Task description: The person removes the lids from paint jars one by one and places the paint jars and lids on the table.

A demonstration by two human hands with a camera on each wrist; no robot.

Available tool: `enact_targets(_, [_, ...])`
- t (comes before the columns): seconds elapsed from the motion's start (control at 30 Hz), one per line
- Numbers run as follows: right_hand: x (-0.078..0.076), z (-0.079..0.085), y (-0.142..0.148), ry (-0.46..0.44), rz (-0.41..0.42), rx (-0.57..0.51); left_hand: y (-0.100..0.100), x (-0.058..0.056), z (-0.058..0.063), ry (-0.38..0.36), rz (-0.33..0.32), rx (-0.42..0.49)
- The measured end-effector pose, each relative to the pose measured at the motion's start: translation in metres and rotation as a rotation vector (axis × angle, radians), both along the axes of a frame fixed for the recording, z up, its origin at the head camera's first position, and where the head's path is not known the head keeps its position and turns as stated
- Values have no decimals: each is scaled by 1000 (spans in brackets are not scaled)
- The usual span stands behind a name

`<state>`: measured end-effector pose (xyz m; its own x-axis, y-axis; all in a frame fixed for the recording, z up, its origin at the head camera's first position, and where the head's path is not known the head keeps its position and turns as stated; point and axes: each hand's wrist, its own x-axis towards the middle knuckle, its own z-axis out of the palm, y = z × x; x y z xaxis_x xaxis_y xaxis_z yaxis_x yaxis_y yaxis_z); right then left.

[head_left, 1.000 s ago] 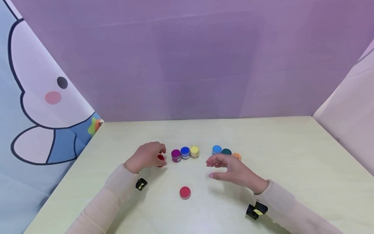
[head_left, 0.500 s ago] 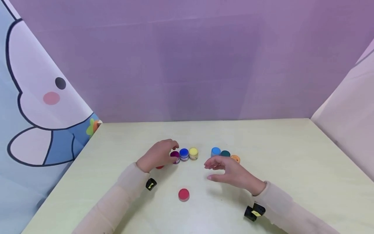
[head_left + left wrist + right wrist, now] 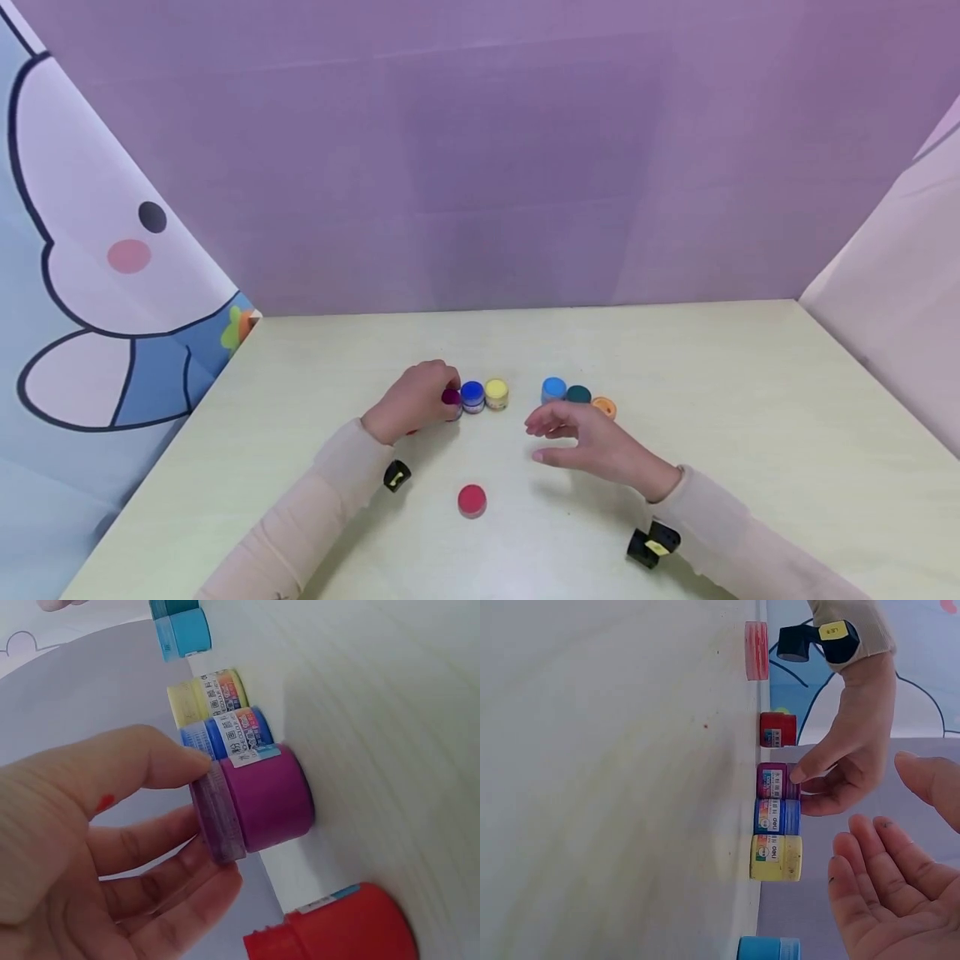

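Overall, the counter (image 3: 712, 375) is a pale, faintly streaked surface with a soft sheen, and its far edge meets a creased purple backdrop (image 3: 525, 167). Its left edge slants along a light-blue sheet (image 3: 45, 500) printed with a cartoon figure (image 3: 97, 183), and its right edge runs beside a pale pinkish sheet (image 3: 900, 292); the near edge falls outside the head view. Toward the middle, the left grip (image 3: 416, 402) pinches the lid of the purple jar (image 3: 274, 799) between thumb and fingers, the jar standing upright on the counter. Just beside it are the blue jar (image 3: 472, 396) and the yellow jar (image 3: 497, 393), while the red jar (image 3: 778, 730) stands on its other side, mostly hidden by the hand in the head view. A gap separates the yellow jar from the light-blue jar (image 3: 554, 388), the dark green jar (image 3: 578, 393) and the orange jar (image 3: 604, 406). Nearer the person, the right grip (image 3: 581, 433) is spread, thumb apart from the fingers, in front of that second group. A red disc (image 3: 472, 500) lies between the two forearms, well apart from both rows. Pale surface stretches broadly behind the jars and out toward both side edges, leaving room around the sleeves.
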<state>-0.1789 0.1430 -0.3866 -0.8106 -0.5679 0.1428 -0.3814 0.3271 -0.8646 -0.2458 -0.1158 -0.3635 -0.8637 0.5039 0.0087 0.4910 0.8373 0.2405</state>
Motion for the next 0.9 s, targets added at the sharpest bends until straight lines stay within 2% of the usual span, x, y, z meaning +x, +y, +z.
enact_targets(0.2, [2, 1, -1, -5, 5, -2, -3, 6, 9, 45, 6, 49])
enact_targets(0.47, [4, 0, 0, 0, -5, -3, -5, 20, 30, 96, -64, 87])
enact_targets(0.7, [5, 2, -3, 34, -16, -5, 3, 39, 48, 85, -172, 156])
enact_targets(0.9, [7, 3, -7, 75, 19, -53, 14, 54, 54, 73, -295, 207])
